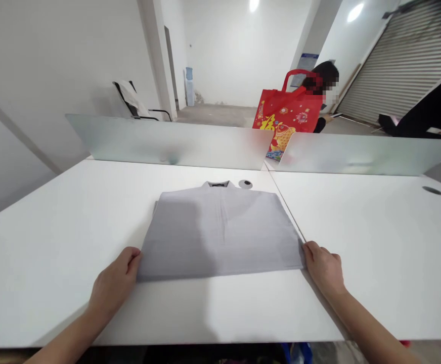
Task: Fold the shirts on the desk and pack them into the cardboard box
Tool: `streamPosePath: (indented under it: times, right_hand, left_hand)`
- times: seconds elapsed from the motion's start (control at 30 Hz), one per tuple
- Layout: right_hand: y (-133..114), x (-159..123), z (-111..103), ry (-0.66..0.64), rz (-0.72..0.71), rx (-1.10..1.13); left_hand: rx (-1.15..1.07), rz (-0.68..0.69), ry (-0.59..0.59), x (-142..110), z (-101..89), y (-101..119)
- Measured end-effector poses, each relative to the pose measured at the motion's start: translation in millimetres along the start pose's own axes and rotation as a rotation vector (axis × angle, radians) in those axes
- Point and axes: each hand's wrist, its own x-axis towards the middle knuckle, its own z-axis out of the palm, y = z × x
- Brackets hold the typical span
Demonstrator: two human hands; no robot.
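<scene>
A light grey shirt (220,232) lies folded on the white table (53,242), its collar at the far side and a dark label inside the neck. My left hand (118,278) pinches its left edge close to the near corner. At the opposite side, my right hand (324,268) grips the right edge, also low down. The cloth is spread fairly flat between both hands, with slight creases down the middle. Some of the fingertips are hidden by the hands themselves.
Frosted glass panels (182,144) border the table's far edge. A red bag (289,111) stands behind them, near a seated person (321,81). Round cable holes (433,190) and a seam mark the tabletop. Farther back are a chair (131,101) and a water dispenser (189,87).
</scene>
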Motion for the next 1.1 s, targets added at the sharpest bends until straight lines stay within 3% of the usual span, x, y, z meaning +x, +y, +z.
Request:
streamPosePath:
  times: [0.1,0.2,0.27,0.4,0.47,0.53,0.63,0.8,0.9,1.0,1.1]
  right_hand:
    - [12,-10,-5,-0.005,-0.001,0.057]
    - [2,-6,-16,0.072,-0.001,0.064]
    - [-28,1,-23,0.123,-0.077,0.087]
    - [-132,9,-26,0.012,-0.441,0.164]
    - [-174,12,-18,-0.092,-0.589,0.173]
    - [-190,16,-7,-0.189,-0.651,0.168]
    - [-170,30,8,-0.225,-0.605,0.146]
    - [-108,52,17,-0.166,-0.403,0.053]
    - [-84,58,19,-0.161,-0.300,0.039]
    - [-71,69,16,-0.165,-0.210,0.068]
    - [-81,91,10,-0.154,-0.136,0.088]
  left_hand:
    - [-0.006,0.010,-0.001,-15,-8.5,-12]
    - [0.045,0.104,0.140,-17,-15.9,-3]
    - [0.057,0.294,0.196,-14,-9.5,24]
    - [-0.011,0.852,-0.042,-3,40.7,111]
    - [-0.009,0.974,-0.095,5,69.4,144]
    - [0.060,0.996,-0.106,16,86.8,155]
    - [0.193,0.889,-0.086,40,86.3,134]
    - [0.291,0.612,-0.062,76,58.6,73]
    - [0.300,0.524,-0.061,88,46.7,49]
    - [0.307,0.504,-0.083,99,33.9,44]
    - [0.355,0.476,-0.103,114,25.7,68]
